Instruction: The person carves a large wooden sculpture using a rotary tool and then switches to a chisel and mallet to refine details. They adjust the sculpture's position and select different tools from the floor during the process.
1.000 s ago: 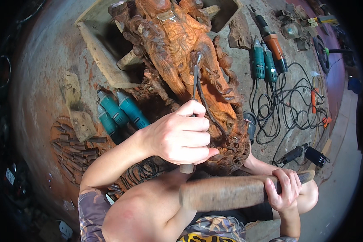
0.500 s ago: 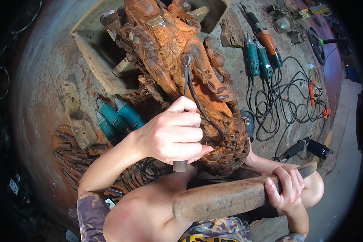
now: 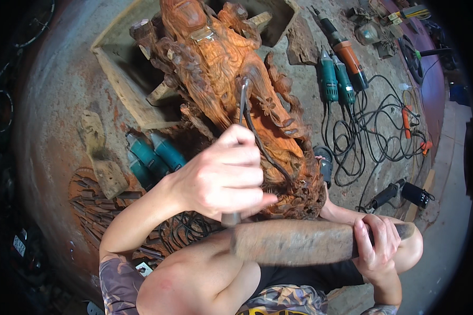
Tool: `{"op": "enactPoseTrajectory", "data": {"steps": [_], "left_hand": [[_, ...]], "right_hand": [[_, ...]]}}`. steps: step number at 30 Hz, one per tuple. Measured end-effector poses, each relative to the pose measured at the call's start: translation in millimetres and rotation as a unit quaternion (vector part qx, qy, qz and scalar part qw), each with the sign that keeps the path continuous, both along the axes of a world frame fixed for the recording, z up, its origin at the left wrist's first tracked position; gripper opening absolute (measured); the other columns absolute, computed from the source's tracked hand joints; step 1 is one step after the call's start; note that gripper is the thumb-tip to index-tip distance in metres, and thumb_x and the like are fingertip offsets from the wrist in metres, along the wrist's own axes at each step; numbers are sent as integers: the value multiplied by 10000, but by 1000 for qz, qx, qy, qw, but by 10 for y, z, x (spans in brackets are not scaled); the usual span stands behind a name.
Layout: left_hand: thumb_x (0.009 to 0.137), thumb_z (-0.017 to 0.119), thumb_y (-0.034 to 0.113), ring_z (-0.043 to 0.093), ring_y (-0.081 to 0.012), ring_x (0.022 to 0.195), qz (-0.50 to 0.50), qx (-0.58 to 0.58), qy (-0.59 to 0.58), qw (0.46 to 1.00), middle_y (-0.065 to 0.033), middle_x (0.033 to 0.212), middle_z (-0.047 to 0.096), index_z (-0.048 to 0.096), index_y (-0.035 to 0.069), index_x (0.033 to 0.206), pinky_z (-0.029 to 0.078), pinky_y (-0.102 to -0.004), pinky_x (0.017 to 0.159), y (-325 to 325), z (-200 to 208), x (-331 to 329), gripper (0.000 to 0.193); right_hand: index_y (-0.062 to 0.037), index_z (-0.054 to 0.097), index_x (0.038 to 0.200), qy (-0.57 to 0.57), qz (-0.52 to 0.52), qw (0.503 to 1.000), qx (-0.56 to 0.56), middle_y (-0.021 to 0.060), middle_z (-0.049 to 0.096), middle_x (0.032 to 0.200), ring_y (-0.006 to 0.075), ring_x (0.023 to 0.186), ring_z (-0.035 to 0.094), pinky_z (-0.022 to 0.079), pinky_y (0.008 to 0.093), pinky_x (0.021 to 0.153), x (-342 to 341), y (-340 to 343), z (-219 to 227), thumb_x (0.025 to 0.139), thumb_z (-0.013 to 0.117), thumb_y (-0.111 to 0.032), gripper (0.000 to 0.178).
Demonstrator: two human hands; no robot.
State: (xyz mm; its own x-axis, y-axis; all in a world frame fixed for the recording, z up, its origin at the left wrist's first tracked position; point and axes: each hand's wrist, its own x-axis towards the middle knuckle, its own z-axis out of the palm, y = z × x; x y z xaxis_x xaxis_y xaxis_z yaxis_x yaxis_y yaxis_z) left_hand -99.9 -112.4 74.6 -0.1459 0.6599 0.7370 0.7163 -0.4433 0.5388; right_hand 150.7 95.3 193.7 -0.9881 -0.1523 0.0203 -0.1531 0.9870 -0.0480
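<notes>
My left hand [image 3: 223, 173] is closed around a carving chisel [image 3: 243, 100], whose metal shaft points up and away and whose butt end sticks out below the fist. The chisel's tip meets the middle of a large reddish-brown wood carving [image 3: 210, 68], full of folds, flowers and knobbly figures. In my right hand [image 3: 378, 241] is a wooden mallet [image 3: 294, 242], a long flat-sided club gripped by its narrow handle. It lies across above my thighs, slightly blurred, with its thick end close beside the chisel's butt. Whether they touch, I cannot tell.
A wooden frame [image 3: 118, 79] holds the carving's far end. Several teal power tools [image 3: 163, 149] and a heap of chisels [image 3: 92, 205] lie left. To the right are an orange-black grinder [image 3: 347, 52], two teal grinders [image 3: 328, 79] and tangled black cables [image 3: 347, 142].
The mallet has swung up and away from my body, bringing its thick end near the chisel's butt. My left hand and the chisel have hardly moved.
</notes>
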Motion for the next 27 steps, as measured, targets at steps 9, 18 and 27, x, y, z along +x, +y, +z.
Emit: {"op": "enactPoseTrajectory", "data": {"steps": [9,18,27], "left_hand": [[724,855,341,486,-186,596,75,75,-41,994,-4,645,475,433,95,571,416,-370,635,11,-132,174,512],[741,848,248,475,-200,592,62,92,-60,992,-12,629,448,414,86,547,407,-388,633,53,-148,194,502],[871,767,312,501,-193,584,85,106,-87,987,-16,611,500,427,65,567,382,-372,628,50,-146,177,518]], "right_hand": [[-87,607,1217,-27,-38,998,-39,132,592,920,252,697,600,471,351,559,62,-7,41,730,721,-48,502],[-104,587,1240,-27,-28,998,-47,135,590,895,249,685,599,467,347,544,57,19,68,746,714,-47,513],[-131,554,1277,-17,14,1000,-19,136,565,873,239,670,579,461,318,529,-56,-45,103,778,704,-48,527]]}}
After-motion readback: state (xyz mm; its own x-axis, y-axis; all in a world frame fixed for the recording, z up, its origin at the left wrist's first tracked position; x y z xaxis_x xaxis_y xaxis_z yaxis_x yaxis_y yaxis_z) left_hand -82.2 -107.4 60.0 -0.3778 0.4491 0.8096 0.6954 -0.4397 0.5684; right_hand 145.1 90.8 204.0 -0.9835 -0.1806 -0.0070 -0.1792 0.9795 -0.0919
